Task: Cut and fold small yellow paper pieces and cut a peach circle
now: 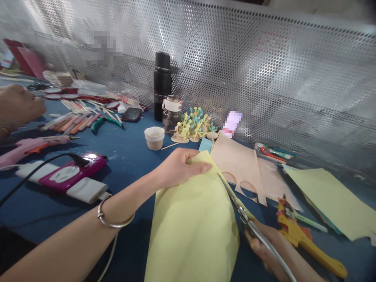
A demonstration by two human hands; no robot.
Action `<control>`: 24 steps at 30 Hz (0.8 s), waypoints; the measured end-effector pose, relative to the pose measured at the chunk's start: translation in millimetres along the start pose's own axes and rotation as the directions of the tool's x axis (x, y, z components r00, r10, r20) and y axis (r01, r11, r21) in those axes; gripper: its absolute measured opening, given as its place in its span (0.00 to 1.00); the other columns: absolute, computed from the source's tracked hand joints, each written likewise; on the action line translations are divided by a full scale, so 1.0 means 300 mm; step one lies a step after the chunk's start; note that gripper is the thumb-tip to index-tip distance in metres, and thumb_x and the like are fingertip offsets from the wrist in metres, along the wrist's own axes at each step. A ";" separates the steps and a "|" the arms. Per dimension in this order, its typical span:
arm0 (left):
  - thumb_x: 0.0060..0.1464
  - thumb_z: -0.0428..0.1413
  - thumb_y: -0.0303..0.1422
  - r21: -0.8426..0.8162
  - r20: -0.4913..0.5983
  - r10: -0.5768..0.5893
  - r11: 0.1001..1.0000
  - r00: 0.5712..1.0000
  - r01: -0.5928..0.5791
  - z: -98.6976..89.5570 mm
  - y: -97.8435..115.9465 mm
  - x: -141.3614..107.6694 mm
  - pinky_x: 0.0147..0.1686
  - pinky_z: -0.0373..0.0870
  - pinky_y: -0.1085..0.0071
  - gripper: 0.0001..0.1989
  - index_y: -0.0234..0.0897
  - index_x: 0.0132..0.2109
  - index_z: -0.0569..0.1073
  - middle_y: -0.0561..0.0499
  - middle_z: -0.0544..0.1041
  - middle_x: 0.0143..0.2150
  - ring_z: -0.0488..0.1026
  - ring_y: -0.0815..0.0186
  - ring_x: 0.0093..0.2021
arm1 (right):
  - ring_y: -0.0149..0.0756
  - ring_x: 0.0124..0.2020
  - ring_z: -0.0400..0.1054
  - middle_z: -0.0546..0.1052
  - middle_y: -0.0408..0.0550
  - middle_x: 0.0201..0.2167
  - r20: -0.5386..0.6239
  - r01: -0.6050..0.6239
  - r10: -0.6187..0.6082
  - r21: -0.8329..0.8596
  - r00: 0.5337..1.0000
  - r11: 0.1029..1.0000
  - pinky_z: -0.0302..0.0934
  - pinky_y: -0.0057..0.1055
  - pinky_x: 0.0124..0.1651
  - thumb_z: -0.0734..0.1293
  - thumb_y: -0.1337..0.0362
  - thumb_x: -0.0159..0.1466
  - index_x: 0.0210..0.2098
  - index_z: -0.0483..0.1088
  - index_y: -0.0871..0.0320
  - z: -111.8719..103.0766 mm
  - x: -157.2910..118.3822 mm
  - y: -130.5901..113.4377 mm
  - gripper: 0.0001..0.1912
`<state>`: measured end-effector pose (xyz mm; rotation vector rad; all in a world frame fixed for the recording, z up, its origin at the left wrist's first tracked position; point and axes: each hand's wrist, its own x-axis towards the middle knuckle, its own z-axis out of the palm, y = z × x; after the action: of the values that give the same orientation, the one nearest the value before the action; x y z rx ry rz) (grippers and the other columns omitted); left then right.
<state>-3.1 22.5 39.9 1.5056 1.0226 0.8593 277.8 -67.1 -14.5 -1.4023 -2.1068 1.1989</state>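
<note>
Hands apart: left hand (pixel 182 168) pinches a pale-yellow paper sheet (pixel 190 231); right hand (pixel 264 246) grips long steel scissors (pixel 232 196) at its edge, beside a tan card cutout (pixel 237 168). Risk: a loose pinch lets the sheet slip, skewing the cut.

A thin silver bangle (pixel 114 226) with rounded ends circles the left wrist (pixel 125 201).
</note>
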 end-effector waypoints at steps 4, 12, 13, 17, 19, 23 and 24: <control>0.49 0.59 0.44 -0.009 -0.001 -0.005 1.000 1.000 0.005 0.001 -0.002 -0.001 0.21 0.67 0.77 0.15 0.35 0.34 0.74 0.51 0.77 0.29 0.73 0.68 0.25 | 0.28 0.21 0.48 0.58 0.40 0.22 0.026 -0.025 0.027 -0.051 0.999 0.998 0.45 0.25 0.20 0.52 0.42 0.65 0.27 0.58 0.56 0.000 0.003 -0.035 0.24; 0.49 0.59 0.45 0.000 0.008 -0.002 1.000 1.000 0.002 0.003 0.001 -0.002 0.20 0.66 0.77 0.16 0.35 0.34 0.74 0.50 0.77 0.29 0.73 0.68 0.24 | 0.33 0.23 0.56 0.64 0.44 0.23 -0.105 0.061 -0.062 -0.016 0.993 0.998 0.56 0.28 0.26 0.56 0.42 0.62 0.25 0.58 0.55 0.003 0.007 -0.082 0.23; 0.49 0.59 0.44 0.000 0.010 -0.001 1.000 1.000 0.001 0.004 0.002 -0.002 0.20 0.66 0.77 0.15 0.35 0.34 0.74 0.51 0.77 0.28 0.73 0.68 0.24 | 0.32 0.22 0.56 0.64 0.44 0.22 -0.091 0.053 -0.054 -0.012 0.994 0.999 0.55 0.28 0.24 0.56 0.42 0.62 0.25 0.58 0.55 0.004 0.009 -0.078 0.23; 0.49 0.59 0.44 -0.004 0.011 -0.003 1.000 1.000 0.003 0.005 0.003 -0.003 0.21 0.66 0.77 0.15 0.35 0.33 0.73 0.51 0.77 0.28 0.73 0.68 0.24 | 0.30 0.21 0.52 0.61 0.42 0.21 -0.063 0.000 0.000 -0.011 0.998 1.000 0.49 0.26 0.20 0.55 0.42 0.63 0.25 0.57 0.55 0.010 0.013 -0.045 0.24; 0.49 0.59 0.44 0.002 0.006 -0.001 1.000 1.000 0.001 0.006 0.004 -0.004 0.21 0.66 0.77 0.15 0.35 0.32 0.73 0.51 0.76 0.28 0.72 0.69 0.24 | 0.29 0.21 0.49 0.59 0.41 0.21 -0.037 -0.002 0.001 -0.007 0.999 1.000 0.46 0.25 0.19 0.54 0.39 0.62 0.25 0.57 0.56 0.014 0.014 -0.028 0.26; 0.50 0.58 0.45 0.027 0.020 -0.005 1.000 1.000 0.004 0.004 0.011 -0.007 0.20 0.64 0.78 0.15 0.35 0.32 0.73 0.52 0.75 0.27 0.71 0.70 0.23 | 0.28 0.21 0.48 0.59 0.41 0.22 -0.003 -0.021 0.021 -0.012 1.000 1.000 0.45 0.25 0.19 0.52 0.37 0.61 0.26 0.56 0.56 0.015 0.018 -0.007 0.28; 0.50 0.58 0.45 0.028 0.026 -0.008 1.000 1.000 0.007 0.003 0.013 -0.007 0.20 0.64 0.78 0.15 0.35 0.33 0.73 0.52 0.76 0.28 0.71 0.70 0.24 | 0.28 0.22 0.48 0.59 0.41 0.22 -0.003 -0.023 0.023 -0.017 1.000 1.000 0.45 0.25 0.20 0.51 0.37 0.62 0.26 0.56 0.56 0.015 0.019 -0.005 0.28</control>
<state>-2.4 19.9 43.4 1.5323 1.0244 0.8211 271.4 -64.4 -16.9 -1.4382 -2.1092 1.1903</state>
